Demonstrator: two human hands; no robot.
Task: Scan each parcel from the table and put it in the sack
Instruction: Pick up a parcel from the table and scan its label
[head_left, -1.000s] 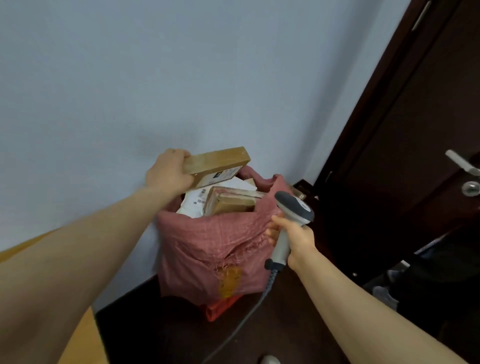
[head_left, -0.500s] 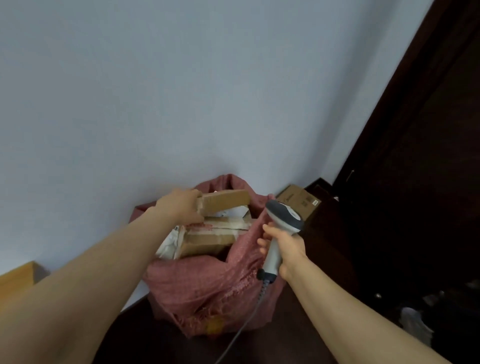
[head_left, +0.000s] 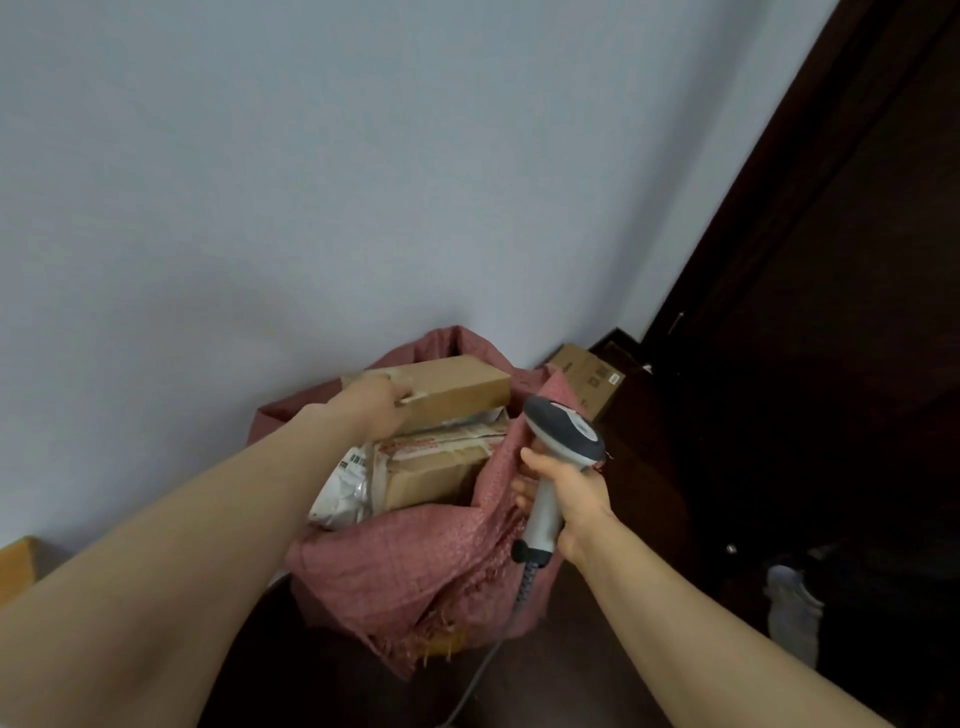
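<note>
Evidently bagging: left hand (head_left: 376, 410) grips a box (head_left: 457, 384) atop the full sack (head_left: 415, 561), ten o'clock of the right hand (head_left: 574, 493) clamped on the scanner (head_left: 566, 431); next, release it.

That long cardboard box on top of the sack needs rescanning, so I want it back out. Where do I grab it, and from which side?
Grip the long cardboard box by its narrow left end, from above-left, where the left hand holds it now. It lies flat atop the other parcels, so that end is free. The rim of the sack crowds its right end.
</note>
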